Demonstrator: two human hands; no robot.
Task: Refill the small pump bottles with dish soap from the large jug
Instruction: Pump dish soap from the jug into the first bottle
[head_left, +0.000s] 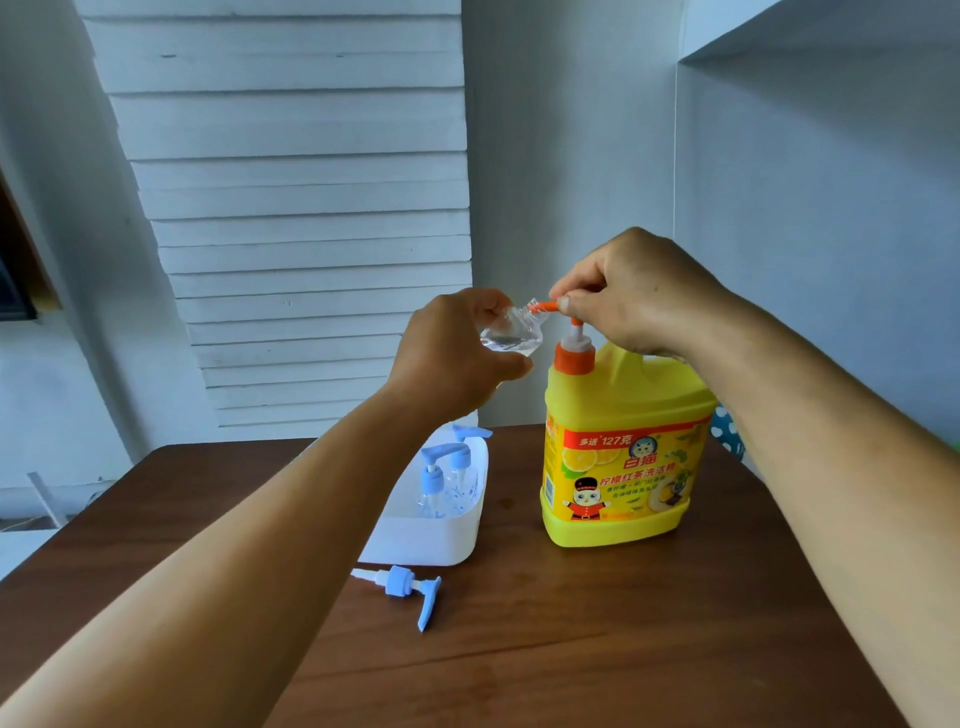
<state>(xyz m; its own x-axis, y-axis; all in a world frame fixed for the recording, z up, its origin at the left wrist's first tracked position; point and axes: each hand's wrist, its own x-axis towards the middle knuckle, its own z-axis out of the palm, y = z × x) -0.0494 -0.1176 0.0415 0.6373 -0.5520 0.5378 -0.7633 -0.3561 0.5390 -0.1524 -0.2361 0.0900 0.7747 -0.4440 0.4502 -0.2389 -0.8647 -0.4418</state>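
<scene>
Over brown table (571, 649), left hand (457, 358) grips clear bottle (511, 332) at jug (623, 457) spout; right hand (639, 296) pinches pump (574, 332)

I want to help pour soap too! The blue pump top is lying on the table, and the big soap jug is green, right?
Not quite. The head view shows the jug is yellow with an orange pump. The blue pump top is indeed lying on the table.

Both bare forearms reach forward, raised. The left hand (457, 353) is curled, knuckles toward us, fingers (511, 366) wrapped round something. The right hand (639, 296) sits higher, thumb and forefinger seemingly pinched together, palm down.
</scene>
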